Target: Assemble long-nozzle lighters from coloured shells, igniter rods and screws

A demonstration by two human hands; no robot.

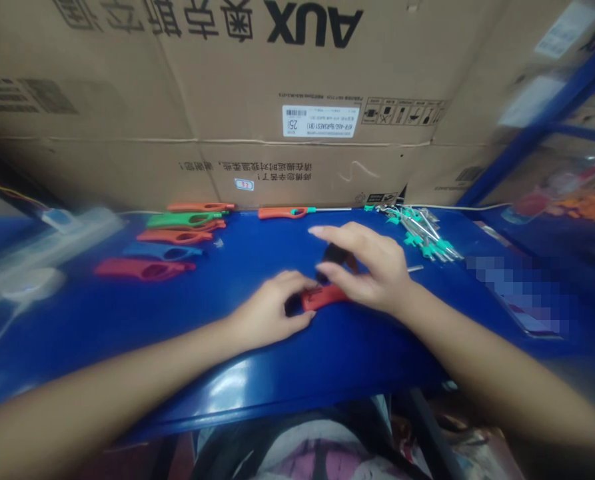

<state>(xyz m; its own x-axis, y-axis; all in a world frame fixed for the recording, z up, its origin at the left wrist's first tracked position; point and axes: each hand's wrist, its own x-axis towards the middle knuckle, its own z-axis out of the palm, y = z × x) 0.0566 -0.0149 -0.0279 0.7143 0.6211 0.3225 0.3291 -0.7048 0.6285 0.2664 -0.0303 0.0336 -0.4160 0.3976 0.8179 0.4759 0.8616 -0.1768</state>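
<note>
My left hand (272, 307) grips the end of a red lighter body (324, 297) between thumb and fingers, low over the blue table. Above the same lighter body is my right hand (372, 267), curled around a short black object (334, 255) whose kind I cannot make out. The far part of the lighter body is hidden under the right hand. Just beyond that hand a thin metal tube (416, 268) shows. At the back lies an orange lighter (282, 213) with a green trigger and a metal tube.
Several empty lighter bodies, such as a red one (144, 269) and a green one (187, 219), lie in a row at left. Metal tubes with green parts (420, 230) are piled at back right. A cardboard sheet (202, 100) stands behind. A phone-like flat object (522, 300) lies at right.
</note>
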